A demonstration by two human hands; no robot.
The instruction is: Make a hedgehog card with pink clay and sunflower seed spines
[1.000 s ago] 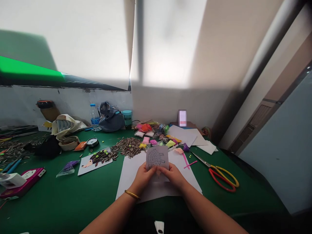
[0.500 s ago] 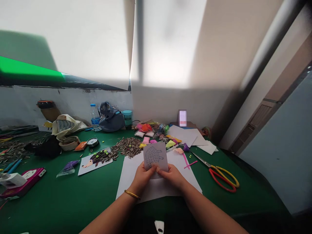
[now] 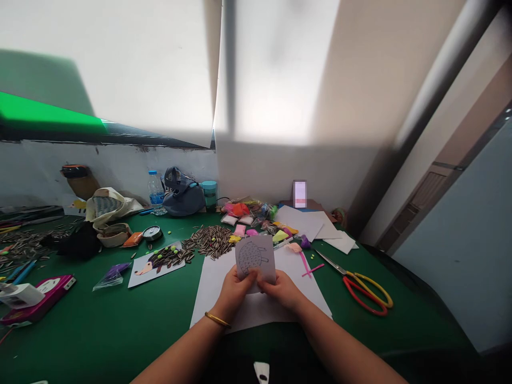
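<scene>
Both hands hold a small card [image 3: 256, 255] with a line drawing of a spiky, rounded animal on it, over large white paper sheets [image 3: 216, 309]. My left hand [image 3: 236, 285] grips its lower left part, thumb on the front; a gold bangle circles that wrist. On the lower right edge of the card is my right hand [image 3: 282, 288], its thumb also in front. The fingers behind the card are hidden. Left of the sheets lies a hedgehog picture [image 3: 150, 265] covered partly with seeds and green dots. A seed pile [image 3: 212, 240] sits just beyond the paper.
Scissors [image 3: 360, 285] with red and yellow handles lie at the right. Coloured clay packets [image 3: 242, 210], a phone [image 3: 300, 194] and white papers [image 3: 320, 224] are at the back. Pink strips [image 3: 310, 269] rest by the paper; a bottle [image 3: 155, 192] and magenta power strip [image 3: 44, 298] stand left.
The card has dipped very slightly in both hands, and my right thumb has shifted a little to the right on it. The things on the table have not moved.
</scene>
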